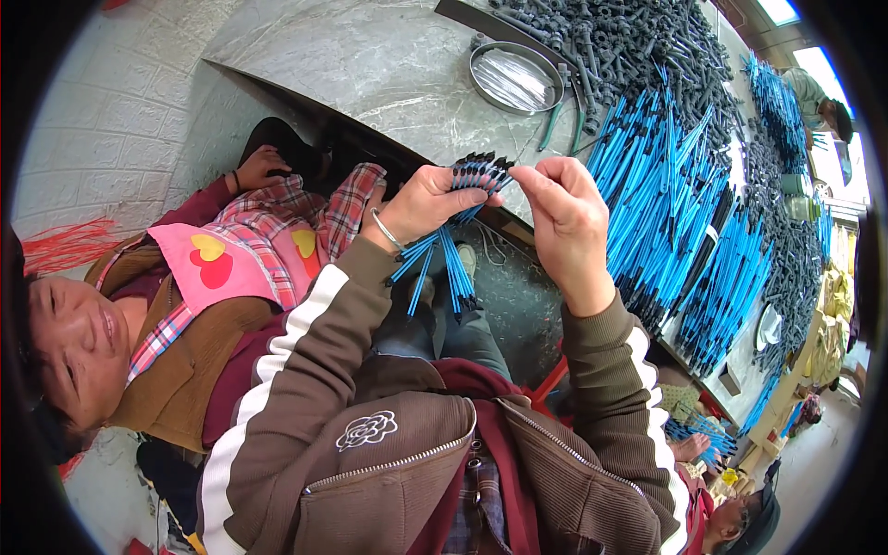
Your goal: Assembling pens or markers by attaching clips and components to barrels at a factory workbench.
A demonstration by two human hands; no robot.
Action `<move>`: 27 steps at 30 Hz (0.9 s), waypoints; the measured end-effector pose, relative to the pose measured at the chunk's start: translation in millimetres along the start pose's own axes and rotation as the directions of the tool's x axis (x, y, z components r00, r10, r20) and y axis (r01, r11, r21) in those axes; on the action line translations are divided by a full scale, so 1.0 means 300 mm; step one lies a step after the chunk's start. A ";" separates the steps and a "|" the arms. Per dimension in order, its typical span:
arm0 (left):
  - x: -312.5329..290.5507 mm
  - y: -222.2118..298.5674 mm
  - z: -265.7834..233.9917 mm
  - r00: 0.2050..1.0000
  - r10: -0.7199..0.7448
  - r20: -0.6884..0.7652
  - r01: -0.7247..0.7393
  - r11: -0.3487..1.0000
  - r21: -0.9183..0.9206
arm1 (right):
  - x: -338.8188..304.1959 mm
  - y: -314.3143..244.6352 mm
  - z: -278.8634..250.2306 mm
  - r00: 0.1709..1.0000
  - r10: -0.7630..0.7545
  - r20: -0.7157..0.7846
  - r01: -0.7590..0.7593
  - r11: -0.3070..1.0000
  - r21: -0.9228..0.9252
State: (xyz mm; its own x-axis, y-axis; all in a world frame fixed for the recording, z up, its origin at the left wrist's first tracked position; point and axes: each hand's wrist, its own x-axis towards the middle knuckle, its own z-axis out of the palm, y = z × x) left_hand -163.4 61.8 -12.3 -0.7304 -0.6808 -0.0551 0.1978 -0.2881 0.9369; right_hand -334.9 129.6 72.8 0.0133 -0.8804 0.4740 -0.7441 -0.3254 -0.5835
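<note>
Left hand (430, 201): grip closed round bundle of blue rods (452, 263), black ends (481, 167) fanned on top. Right hand (569, 211): fingertips (524, 176) pinched at those ends; whether on one, can't tell. Ends apparently being worked singly; wants steady left, fine right pinch. Rod heap (638, 180) on worktop (407, 97).

Wearer's two hands (427, 201) (572, 217), one round tray (509, 109), perhaps three co-workers (222, 268) (720, 520) (810, 97).

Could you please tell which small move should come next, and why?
Perhaps the right hand should settle the outermost of the black tips: the left hand holds the blue tubes in a bunch, tips in rows, and the right fingertips are at the rows' edge. Whether they pinch a tip, I cannot tell.
</note>
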 end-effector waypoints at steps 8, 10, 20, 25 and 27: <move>0.005 0.010 0.002 1.000 0.016 0.027 -0.018 0.997 0.078 | 0.020 -0.010 -0.009 0.997 -0.066 0.027 0.067 0.996 -0.056; 0.006 0.010 0.004 0.999 0.025 0.038 -0.026 0.999 0.033 | 0.019 -0.002 -0.006 0.997 -0.066 0.030 0.066 0.998 -0.017; 0.010 0.024 0.002 0.998 -0.011 0.057 0.011 1.000 -0.002 | 0.033 0.011 -0.003 0.997 -0.062 0.037 0.058 0.994 0.095; 0.015 0.026 0.002 0.997 -0.028 0.075 0.026 0.999 0.030 | 0.037 0.010 -0.007 0.997 0.002 0.076 -0.016 0.983 0.185; 0.017 0.023 -0.002 0.996 -0.020 0.084 0.017 0.999 0.035 | 0.044 0.016 -0.017 0.990 -0.113 0.082 0.111 0.993 0.031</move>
State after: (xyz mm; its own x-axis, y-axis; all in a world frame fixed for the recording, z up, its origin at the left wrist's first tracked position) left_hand -165.4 56.0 -6.4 -0.7864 -0.6161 -0.0451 0.1621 -0.2763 0.9473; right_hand -341.7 118.3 79.7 0.1523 -0.8632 0.4814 -0.7172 -0.4317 -0.5471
